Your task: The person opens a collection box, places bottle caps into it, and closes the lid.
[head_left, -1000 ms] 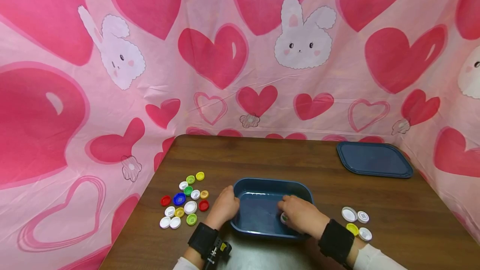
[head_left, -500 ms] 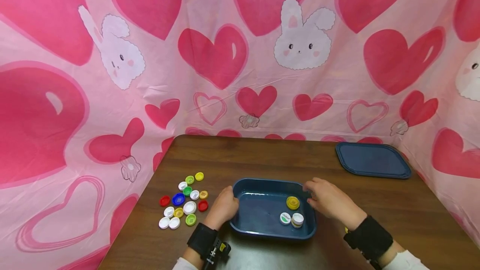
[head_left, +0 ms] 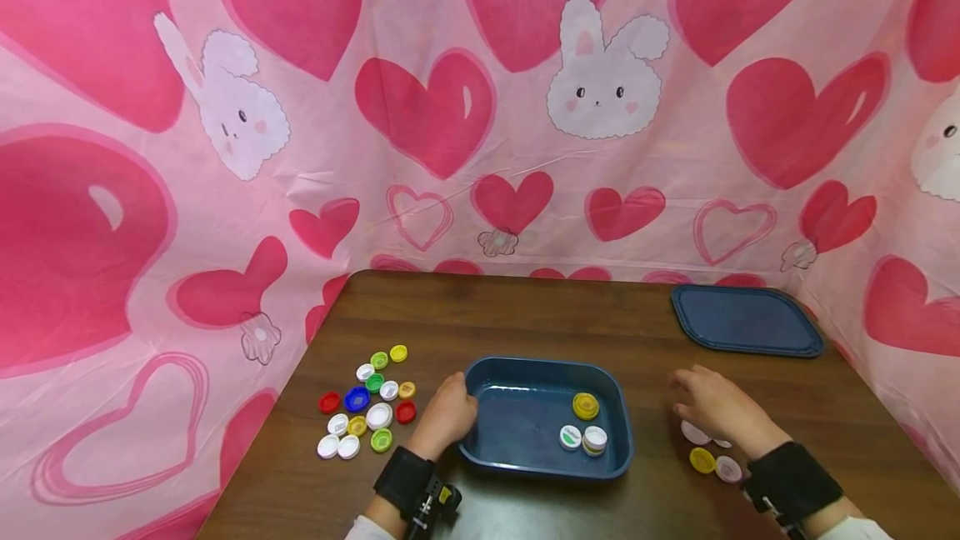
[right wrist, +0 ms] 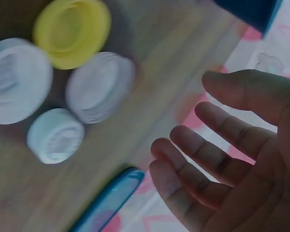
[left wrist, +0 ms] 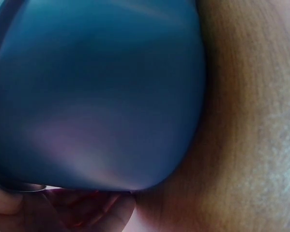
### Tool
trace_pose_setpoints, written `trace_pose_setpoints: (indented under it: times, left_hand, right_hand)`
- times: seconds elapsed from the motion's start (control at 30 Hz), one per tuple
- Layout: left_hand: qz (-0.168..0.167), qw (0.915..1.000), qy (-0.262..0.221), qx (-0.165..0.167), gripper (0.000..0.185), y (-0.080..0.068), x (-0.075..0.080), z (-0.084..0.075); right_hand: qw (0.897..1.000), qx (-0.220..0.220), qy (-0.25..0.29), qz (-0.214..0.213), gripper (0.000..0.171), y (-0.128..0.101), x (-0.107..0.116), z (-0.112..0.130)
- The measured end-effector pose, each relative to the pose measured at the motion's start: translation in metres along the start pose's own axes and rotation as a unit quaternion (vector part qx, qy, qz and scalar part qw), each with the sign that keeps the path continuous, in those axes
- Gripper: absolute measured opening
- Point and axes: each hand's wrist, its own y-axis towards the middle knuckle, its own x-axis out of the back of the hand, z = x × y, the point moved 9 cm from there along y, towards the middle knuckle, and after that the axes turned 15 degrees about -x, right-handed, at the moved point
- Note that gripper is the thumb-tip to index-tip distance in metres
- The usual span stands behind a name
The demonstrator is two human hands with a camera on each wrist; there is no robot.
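A dark blue plastic box stands on the table, with a yellow cap, a white cap with green print and a stacked white cap in its right half. At its left end my left hand grips the rim; the left wrist view has the thumb by the rim and the fingers along the outer wall. My right hand hovers over the bottle caps right of the box, fingers apart and holding nothing. Below it in the right wrist view lie a yellow cap and three whitish caps.
Left of the box lie several loose caps, among them a blue cap, a red cap and a white cap. A dark blue lid lies at the table's back right. Behind the wooden table hangs a heart-print cloth.
My right hand has left the inside of the box and moved right, over the cap group. Caps it covered in the box now show. My left hand stays on the rim.
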Motion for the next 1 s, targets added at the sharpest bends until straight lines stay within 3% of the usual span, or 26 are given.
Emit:
trace_pose_setpoints:
  times: [0.2,0.43,0.67,1.0]
  left_hand:
    - [-0.002,1.0,0.003,0.005,0.05,-0.001,0.0,0.0]
    - [0.002,1.0,0.003,0.004,0.051,-0.001,0.001,-0.002]
    - [0.001,1.0,0.009,0.003,0.051,0.0,0.002,-0.003]
    - [-0.001,0.9999,0.01,0.0,0.051,0.0,0.002,-0.002]
  right_hand:
    - [0.997,-0.046,0.018,0.059,0.051,0.002,-0.023,-0.024]
    - [0.994,-0.059,0.018,0.094,0.049,0.002,-0.045,-0.036]
    - [0.995,-0.063,0.007,0.078,0.049,0.0,-0.047,-0.038]
    - [0.999,-0.029,0.003,0.044,0.022,0.002,-0.039,-0.032]
